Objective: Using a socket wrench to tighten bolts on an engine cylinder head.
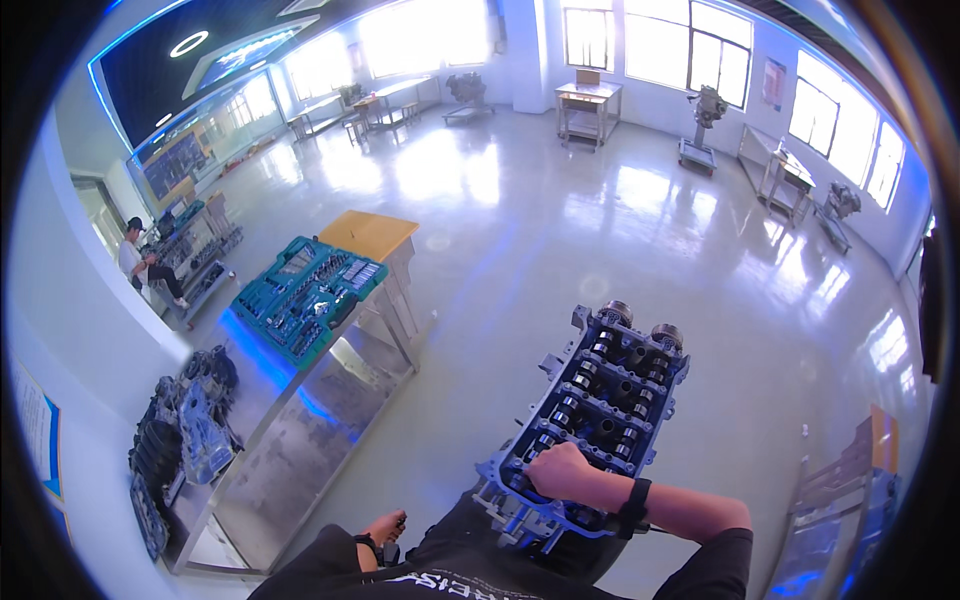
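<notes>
In front of me stands an engine cylinder head (607, 425) with its camshafts exposed and two round gears at its far end. My right hand (560, 470) is closed over the near left part of it, knuckles up. Whatever its fingertips grip or touch is hidden beneath the hand. A black band circles that wrist. My left hand (385, 528) hangs low, left of the cylinder head and apart from it. Its fingers are curled, and a small dark thing shows at them, too small to name.
A metal workbench (290, 465) on my left carries a green tool case (310, 295) of sockets, a wooden board (368, 235) and several dark engine parts (185, 425). A person (140, 262) sits at the far left. On the right stands another metal bench (835, 510).
</notes>
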The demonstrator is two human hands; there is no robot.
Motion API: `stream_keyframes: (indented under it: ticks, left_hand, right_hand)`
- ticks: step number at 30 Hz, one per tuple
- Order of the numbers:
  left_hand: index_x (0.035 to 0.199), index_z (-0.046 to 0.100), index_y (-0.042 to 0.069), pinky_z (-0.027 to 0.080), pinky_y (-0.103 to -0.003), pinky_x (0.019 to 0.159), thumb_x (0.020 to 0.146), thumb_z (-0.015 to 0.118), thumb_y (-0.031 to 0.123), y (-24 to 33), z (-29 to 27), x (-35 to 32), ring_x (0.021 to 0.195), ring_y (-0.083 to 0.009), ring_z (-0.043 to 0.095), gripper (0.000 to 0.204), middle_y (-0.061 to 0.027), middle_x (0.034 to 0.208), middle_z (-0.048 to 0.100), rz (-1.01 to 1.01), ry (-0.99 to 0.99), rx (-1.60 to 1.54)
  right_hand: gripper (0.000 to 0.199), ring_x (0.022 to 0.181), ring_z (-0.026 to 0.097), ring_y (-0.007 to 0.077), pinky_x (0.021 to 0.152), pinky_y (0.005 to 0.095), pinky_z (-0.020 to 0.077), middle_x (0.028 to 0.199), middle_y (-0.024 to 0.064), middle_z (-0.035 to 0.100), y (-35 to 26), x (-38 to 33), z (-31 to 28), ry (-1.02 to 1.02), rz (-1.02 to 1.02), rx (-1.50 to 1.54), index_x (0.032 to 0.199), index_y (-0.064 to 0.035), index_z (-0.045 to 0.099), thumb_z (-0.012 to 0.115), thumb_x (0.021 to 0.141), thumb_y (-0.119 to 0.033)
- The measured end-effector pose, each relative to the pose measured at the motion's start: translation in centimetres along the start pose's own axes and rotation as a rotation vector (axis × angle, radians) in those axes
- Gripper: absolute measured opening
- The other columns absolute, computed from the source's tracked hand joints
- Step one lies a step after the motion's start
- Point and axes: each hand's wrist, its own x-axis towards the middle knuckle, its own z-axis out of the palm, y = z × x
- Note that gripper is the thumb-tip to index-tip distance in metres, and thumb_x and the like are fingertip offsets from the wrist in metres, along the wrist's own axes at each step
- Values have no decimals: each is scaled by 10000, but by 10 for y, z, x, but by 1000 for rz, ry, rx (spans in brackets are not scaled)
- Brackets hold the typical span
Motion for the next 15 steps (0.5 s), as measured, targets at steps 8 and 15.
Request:
stream_keyframes:
  ticks: [8, 15]
  left_hand:
    - [690, 401, 173, 277, -267, 401, 890, 439, 352, -5, 4, 13, 402, -94, 283, 270, 49, 520, 316, -3, 0, -6]
    - [642, 375, 158, 253, -275, 416, 842, 442, 358, -15, 1, 16, 405, -116, 275, 291, 43, 514, 291, -49, -44, -20]
  right_hand:
    - [104, 704, 687, 250, 576, 325, 517, 712, 73, 681, -4, -5, 0, 480, -72, -46, 716, -104, 702, 602, 712, -134]
    - [100, 690, 687, 245, 568, 349, 525, 735, 85, 684, -10, -3, 0, 102, -66, -52, 743, -85, 704, 631, 704, -140]
